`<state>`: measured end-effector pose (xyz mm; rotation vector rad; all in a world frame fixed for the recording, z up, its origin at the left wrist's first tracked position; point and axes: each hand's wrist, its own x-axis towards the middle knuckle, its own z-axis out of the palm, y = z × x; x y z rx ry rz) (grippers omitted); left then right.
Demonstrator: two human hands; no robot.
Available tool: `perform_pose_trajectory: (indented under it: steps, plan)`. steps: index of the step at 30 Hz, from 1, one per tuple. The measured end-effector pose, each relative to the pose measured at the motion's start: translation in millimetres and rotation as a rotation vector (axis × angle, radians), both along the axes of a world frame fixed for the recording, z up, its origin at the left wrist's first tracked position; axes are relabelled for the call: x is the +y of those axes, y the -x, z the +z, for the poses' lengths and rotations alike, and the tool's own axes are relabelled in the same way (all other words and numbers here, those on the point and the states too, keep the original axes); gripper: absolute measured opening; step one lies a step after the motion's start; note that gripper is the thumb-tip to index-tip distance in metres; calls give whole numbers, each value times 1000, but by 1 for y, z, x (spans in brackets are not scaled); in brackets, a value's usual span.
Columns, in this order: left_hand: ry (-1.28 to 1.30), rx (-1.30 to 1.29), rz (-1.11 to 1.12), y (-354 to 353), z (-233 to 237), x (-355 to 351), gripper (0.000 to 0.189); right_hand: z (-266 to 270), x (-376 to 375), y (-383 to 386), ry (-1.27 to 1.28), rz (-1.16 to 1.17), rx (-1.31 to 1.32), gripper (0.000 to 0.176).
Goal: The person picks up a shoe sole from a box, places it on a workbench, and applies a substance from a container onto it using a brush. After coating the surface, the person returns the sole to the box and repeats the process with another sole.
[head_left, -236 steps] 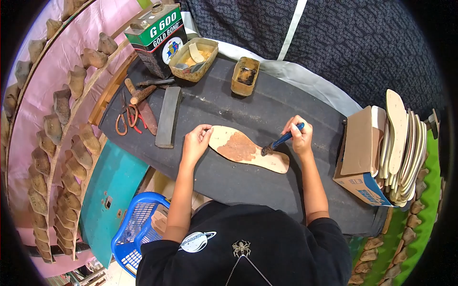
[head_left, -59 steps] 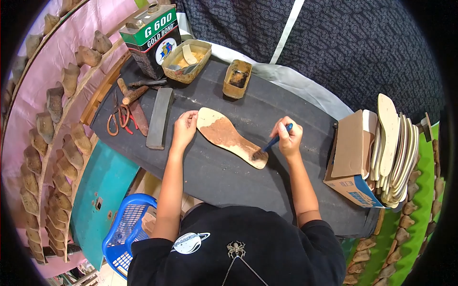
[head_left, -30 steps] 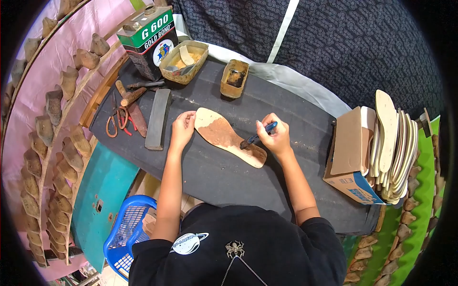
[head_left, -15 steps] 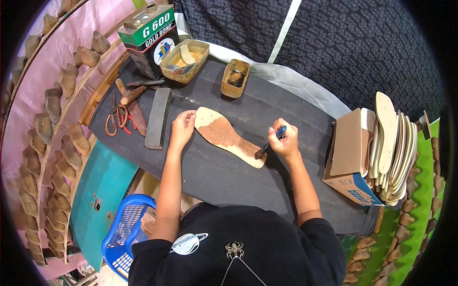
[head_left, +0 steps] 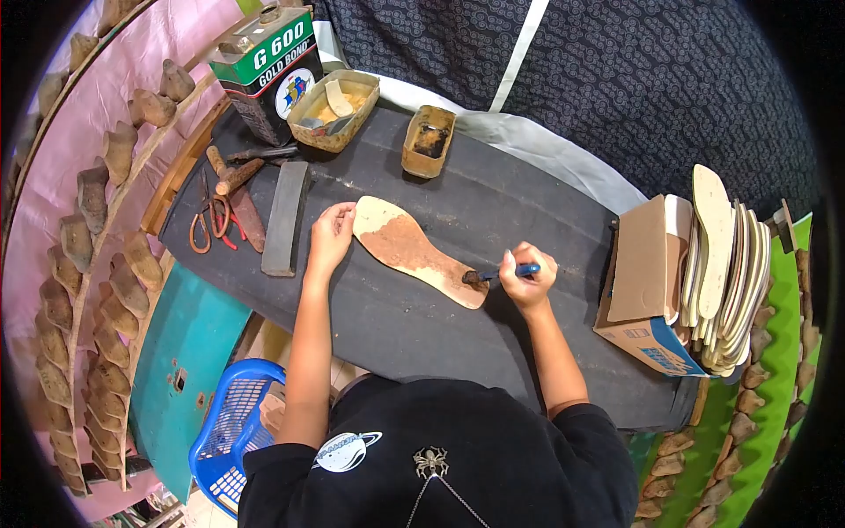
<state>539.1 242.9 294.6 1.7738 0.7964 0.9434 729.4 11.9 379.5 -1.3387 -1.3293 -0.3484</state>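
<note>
A pale insole (head_left: 407, 246), partly coated reddish brown, lies slantwise on the dark tabletop. My left hand (head_left: 334, 231) grips its broad end at the left edge, with fingertips at the rim. In my right hand (head_left: 530, 275) is a blue-handled brush (head_left: 506, 273), fingers closed round the handle. Its dark bristles press on the narrow end of the insole, in the brown coating. Beyond the insole stands a small tub (head_left: 429, 143) with dark residue inside.
At the back left are a G 600 can (head_left: 266, 75) and a tub of yellowish glue (head_left: 335, 110). Scissors (head_left: 210, 216), a hammer (head_left: 231, 176) and a grey block (head_left: 286, 218) lie at left. A cardboard box (head_left: 647, 282) of insoles (head_left: 726, 273) stands right.
The brush has tilted flatter, its handle now pointing right, and its bristles have shifted slightly inward and up on the narrow end. My left hand still holds the broad end.
</note>
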Motion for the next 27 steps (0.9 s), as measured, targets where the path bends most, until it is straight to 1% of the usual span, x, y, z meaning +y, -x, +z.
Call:
perform_pose_trajectory:
  steps: [1,5,8,11,13,15,18,20,25,27]
  plan:
    - [9,-38,3,-1,-1,1,20,0,-4,2,-14,-6,-17,24]
    - [7,-29,13,0,-2,1,20,6,-18,18,-10,-7,-70,24]
    - [7,22,8,1,0,1,20,4,-25,19,1,-23,-19,23]
    - [1,14,8,0,-2,1,20,-2,-22,10,-86,-89,164,23]
    - [-17,7,14,0,-1,1,20,0,-18,3,-97,-162,166,23]
    - [-15,3,14,0,-1,1,20,-7,-14,-2,-106,-166,180,23]
    - [-13,21,7,1,3,-1,21,-7,-12,0,-81,-151,77,23]
    - [-14,47,-3,2,2,0,22,-7,-16,3,-63,-145,61,23]
    - [-11,-1,20,0,0,0,20,-6,-28,12,-64,-160,-10,22]
    - [-7,26,6,1,-1,2,21,-9,-35,16,-51,-179,-7,22]
